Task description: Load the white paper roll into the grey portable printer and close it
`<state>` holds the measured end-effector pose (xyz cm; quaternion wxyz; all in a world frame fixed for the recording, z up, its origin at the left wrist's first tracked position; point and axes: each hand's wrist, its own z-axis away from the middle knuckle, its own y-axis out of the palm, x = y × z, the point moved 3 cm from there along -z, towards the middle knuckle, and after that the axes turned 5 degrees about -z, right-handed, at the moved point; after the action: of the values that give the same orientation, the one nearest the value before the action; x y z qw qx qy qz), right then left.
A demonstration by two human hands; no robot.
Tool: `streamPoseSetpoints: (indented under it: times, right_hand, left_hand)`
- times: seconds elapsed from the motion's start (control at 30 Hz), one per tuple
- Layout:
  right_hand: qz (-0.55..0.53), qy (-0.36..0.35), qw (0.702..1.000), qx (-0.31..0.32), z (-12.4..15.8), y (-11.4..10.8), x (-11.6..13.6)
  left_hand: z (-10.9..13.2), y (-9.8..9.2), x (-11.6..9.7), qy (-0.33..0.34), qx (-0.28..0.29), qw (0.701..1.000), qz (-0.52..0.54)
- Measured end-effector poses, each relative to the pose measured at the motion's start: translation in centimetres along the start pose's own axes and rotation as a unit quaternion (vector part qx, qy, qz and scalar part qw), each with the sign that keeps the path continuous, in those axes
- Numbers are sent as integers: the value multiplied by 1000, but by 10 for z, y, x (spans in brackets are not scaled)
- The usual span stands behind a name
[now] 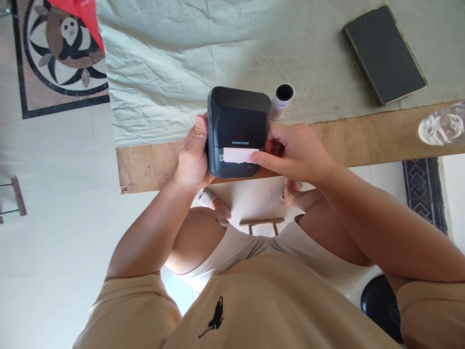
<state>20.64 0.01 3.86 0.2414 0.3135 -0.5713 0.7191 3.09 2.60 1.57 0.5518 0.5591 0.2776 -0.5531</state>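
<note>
A black label printer (240, 118) with "NIIMBOT" on its front is held up at the table's near edge. My left hand (194, 155) is wrapped round its left side, thumb along the edge. My right hand (296, 150) is at its right side; the thumb lies on a white paper strip (238, 155) that sticks out of the printer's slot, and the other fingers go partly behind the printer. Just beyond the right hand, a small white roll (282, 101) with a dark, hollow end stands on the cloth.
A greenish cloth (174, 63) covers most of the wooden table (148, 167). At the right lie a phone in a case (385, 53) and a clear plastic bottle (443, 126). Something red (85, 14) hangs at the upper left. My knees are below the table edge.
</note>
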Motion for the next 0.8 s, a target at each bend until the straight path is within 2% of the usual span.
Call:
streamPoseSetpoints:
  times: [0.23, 0.37, 0.47, 0.57, 0.63, 0.7, 0.8]
  right_hand:
    - [-43, 12, 999, 6, 1, -4, 5]
    - [-87, -4, 996, -16, 9, -10, 12]
    - [-138, -63, 984, -91, 17, -18, 18]
    - [-207, -140, 948, -200, 22, -26, 24]
    - [-224, -156, 926, -261, 23, -31, 24]
    - [-187, -134, 935, -270, 22, -32, 24]
    - [-54, -124, 966, -220, 18, -28, 27]
  left_hand:
    - [-4, -6, 4, -3, 2, 999, 34]
    - [-5, -7, 6, -15, 47, 998, 35]
    - [-3, -7, 5, 54, 72, 996, 9]
    - [1, -7, 6, 97, 89, 990, -47]
    - [3, -6, 6, 104, 102, 987, -65]
    - [4, -5, 6, 105, 105, 986, -69]
    - [4, -5, 5, 117, 110, 984, -76]
